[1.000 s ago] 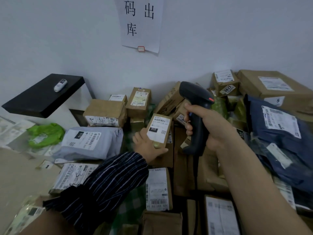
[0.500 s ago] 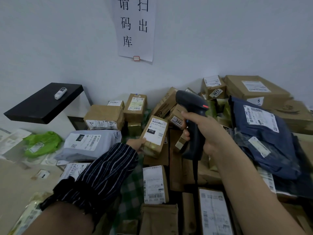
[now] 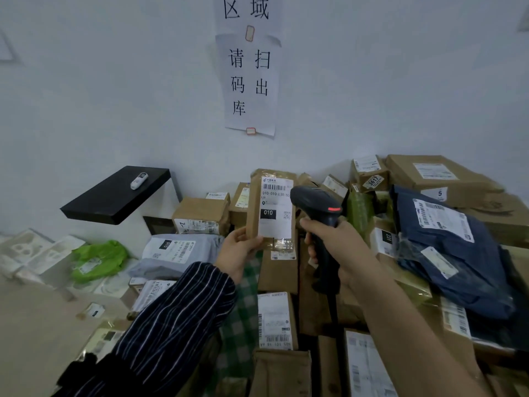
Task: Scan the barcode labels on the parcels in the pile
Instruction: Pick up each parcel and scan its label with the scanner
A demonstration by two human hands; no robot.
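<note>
While the left hand [image 3: 239, 250] pinched a slim brown parcel [image 3: 270, 207] upright at centre frame, the right hand [image 3: 337, 245] was wrapped round a black scanner [image 3: 316, 200] just beside its white label [image 3: 275, 209]. Good practice would be squaring the scanner head to the barcode and holding steady. Remaining parcels [image 3: 446, 247] were heaped below against a pale wall [image 3: 114, 96]; a black shelf [image 3: 114, 196] stood at left.

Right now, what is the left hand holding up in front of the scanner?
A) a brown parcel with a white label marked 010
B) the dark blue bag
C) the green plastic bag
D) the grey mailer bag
A: the left hand grips the bottom of a brown parcel whose white label reads 010, raised beside the scanner held in the right hand.
</note>
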